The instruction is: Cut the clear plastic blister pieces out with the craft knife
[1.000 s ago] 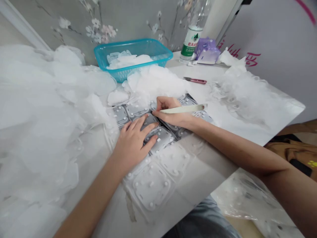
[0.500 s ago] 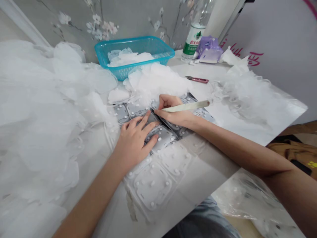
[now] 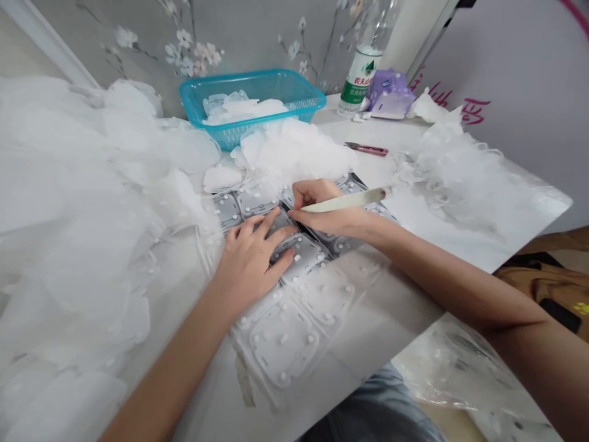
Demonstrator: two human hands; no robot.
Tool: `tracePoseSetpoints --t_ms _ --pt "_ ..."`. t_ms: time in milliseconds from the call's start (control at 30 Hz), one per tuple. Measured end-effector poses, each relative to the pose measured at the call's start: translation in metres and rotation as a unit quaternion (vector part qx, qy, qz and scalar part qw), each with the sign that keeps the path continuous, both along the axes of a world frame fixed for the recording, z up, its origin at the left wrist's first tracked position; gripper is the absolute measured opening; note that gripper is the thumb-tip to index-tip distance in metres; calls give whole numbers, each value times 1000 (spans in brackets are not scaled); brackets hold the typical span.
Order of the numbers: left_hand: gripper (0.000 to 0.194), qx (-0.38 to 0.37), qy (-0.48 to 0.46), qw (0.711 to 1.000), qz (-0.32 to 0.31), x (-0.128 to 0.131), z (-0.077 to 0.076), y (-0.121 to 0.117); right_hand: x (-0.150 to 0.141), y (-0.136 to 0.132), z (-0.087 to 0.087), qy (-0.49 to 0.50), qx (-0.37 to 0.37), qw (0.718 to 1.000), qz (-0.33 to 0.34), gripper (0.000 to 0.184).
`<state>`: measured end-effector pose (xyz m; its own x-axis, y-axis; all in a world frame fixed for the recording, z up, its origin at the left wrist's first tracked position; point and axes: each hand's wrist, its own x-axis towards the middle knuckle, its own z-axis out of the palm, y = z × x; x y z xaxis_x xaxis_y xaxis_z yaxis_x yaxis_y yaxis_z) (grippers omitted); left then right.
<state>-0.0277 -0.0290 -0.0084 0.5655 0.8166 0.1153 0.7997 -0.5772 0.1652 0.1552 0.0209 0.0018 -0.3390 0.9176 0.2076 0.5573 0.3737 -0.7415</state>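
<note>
My left hand (image 3: 251, 261) lies with fingers spread on a translucent sheet (image 3: 283, 341) of moulded, rounded-square panels with small raised studs. Its fingertips press near the sheet's middle, where a dark backing shows beneath. Just right of those fingertips, my right hand (image 3: 329, 209) is closed in a pen grip around a slim pale-handled tool (image 3: 347, 201). The handle slants up to the right and ends in a dark spot. The tool's working tip is hidden by my fingers, close to the seam between panels.
White translucent cut pieces (image 3: 69, 233) heap at left, with more (image 3: 294, 147) beyond my hands. A blue basket (image 3: 257, 127) holds similar pieces. Behind stand a water bottle (image 3: 361, 77) and purple tissue pack (image 3: 391, 93). Small red-handled snips (image 3: 368, 148) lie near a pile of clear scraps (image 3: 464, 175).
My right hand has shifted very slightly, and the pale handle lies a touch lower. My left hand stays in place on the sheet. The whole view has moved a little.
</note>
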Motion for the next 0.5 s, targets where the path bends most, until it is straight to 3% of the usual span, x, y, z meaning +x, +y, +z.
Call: tracePoseSetpoints --t_ms 233,400,500 --pt "33 10 3 1000 -12 0 -1 0 0 -6 13 -19 -19 999 38 20" --pt "53 15 -13 1000 6 -1 -4 0 2 -6 13 -14 -18 998 51 21" --pt "48 9 -9 1000 10 0 -5 1 3 -6 15 -10 -33 997 63 22"
